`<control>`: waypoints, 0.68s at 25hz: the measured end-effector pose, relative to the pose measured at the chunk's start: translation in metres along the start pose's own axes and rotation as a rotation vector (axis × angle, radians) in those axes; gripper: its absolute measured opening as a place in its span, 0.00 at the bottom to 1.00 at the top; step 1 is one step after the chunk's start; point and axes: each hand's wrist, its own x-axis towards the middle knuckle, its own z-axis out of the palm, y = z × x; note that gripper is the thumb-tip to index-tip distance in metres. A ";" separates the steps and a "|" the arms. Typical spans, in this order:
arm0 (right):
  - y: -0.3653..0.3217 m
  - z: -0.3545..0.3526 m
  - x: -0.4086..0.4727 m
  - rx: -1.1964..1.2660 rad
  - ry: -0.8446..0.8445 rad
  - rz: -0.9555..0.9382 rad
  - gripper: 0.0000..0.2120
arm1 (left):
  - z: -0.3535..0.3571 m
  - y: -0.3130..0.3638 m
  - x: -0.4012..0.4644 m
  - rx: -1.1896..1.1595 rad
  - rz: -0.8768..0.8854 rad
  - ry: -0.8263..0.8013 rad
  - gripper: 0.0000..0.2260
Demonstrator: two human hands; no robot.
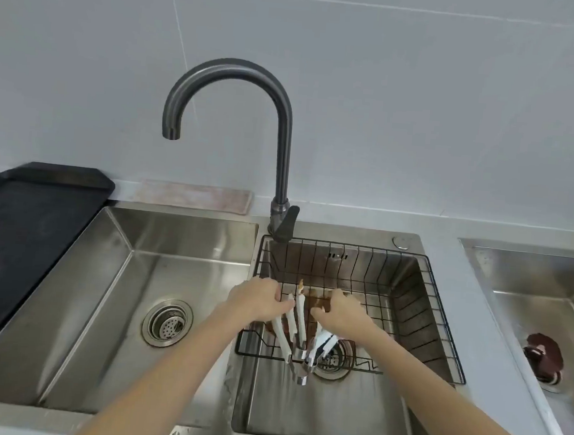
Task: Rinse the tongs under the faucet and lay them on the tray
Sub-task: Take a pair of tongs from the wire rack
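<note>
**Head view: both hands at the tongs in the right basin, rinse not begun**

Head view looks down on a double sink. Several tongs (296,324), white-armed with steel hinge ends, lie fanned in a wire basket (418,317) hung in the right basin; hinge ends point toward the person and overhang the drain (332,361).

Left hand (258,299) has its fingers curled over the leftmost arms, apparently gripping them. Right hand (343,309) reaches in from the right, thumb against the tongs; its fingers hide the contact, so a grip cannot be confirmed. Likely both hands are sorting one pair out of the pile.

Faucet (232,110) spout is swung over the left basin (128,290); no water visible. Lever (285,224) sits just behind the basket. Tray (23,231), black, lies on the surface left of the sink, well apart from the tongs.

Obstructions: basket rim and the divider between the basins. Brown residue under the tongs. A cloth (194,196) lies behind the left basin.
</note>
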 end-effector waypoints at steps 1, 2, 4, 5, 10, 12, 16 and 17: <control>-0.001 0.004 -0.001 -0.004 -0.034 0.033 0.26 | 0.006 0.000 0.001 0.004 -0.007 -0.042 0.20; 0.000 0.008 0.000 0.015 -0.053 0.065 0.27 | 0.011 0.001 0.002 0.017 -0.022 -0.069 0.20; 0.000 0.014 -0.002 0.026 -0.088 0.096 0.27 | 0.022 0.002 0.000 0.023 -0.049 -0.118 0.22; 0.000 0.016 -0.002 0.027 -0.090 0.105 0.26 | 0.027 0.003 0.001 0.021 -0.057 -0.131 0.22; 0.003 0.015 -0.002 0.106 -0.090 0.152 0.19 | 0.037 0.013 -0.002 0.039 -0.060 -0.155 0.24; 0.001 0.015 -0.004 0.104 -0.071 0.146 0.17 | 0.036 0.016 -0.005 0.030 -0.065 -0.160 0.22; 0.000 0.015 -0.009 0.203 -0.046 0.164 0.22 | 0.033 0.017 -0.012 -0.010 -0.055 -0.095 0.14; -0.001 0.013 -0.011 0.237 -0.027 0.162 0.22 | 0.032 0.016 -0.014 -0.035 -0.044 -0.068 0.14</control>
